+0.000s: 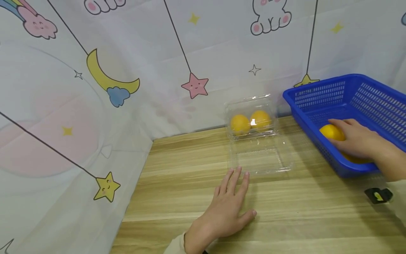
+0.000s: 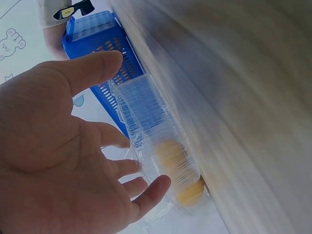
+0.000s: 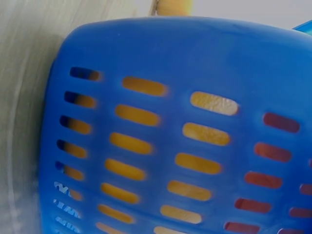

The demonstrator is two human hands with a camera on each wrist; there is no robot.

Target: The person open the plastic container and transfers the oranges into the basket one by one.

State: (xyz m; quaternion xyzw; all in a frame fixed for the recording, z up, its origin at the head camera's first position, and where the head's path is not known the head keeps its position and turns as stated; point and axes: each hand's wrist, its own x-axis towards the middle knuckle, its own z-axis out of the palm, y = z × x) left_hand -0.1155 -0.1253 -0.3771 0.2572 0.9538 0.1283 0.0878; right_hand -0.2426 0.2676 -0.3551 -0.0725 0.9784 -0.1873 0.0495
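In the head view my right hand (image 1: 361,141) reaches into the blue basket (image 1: 309,132) and grips an orange (image 1: 331,132) near its left wall. More orange (image 1: 353,158) shows under that hand. Through the slots of the basket wall (image 3: 185,48), the right wrist view shows orange fruit (image 3: 139,114); the fingers are hidden there. My left hand (image 1: 226,208) is spread, palm down, fingertips at the front edge of a clear plastic clamshell box (image 1: 258,160). Two oranges (image 1: 240,124) sit side by side in its back half. In the left wrist view the left fingers stretch beside the box (image 2: 139,102).
A wood-grain table (image 1: 171,176) lies under everything. Behind it and to the left hangs a white cloth (image 1: 152,63) printed with stars, a moon and clouds. The basket stands right of the box, its tall walls around the right hand. A small black device (image 1: 378,195) is by the right sleeve.
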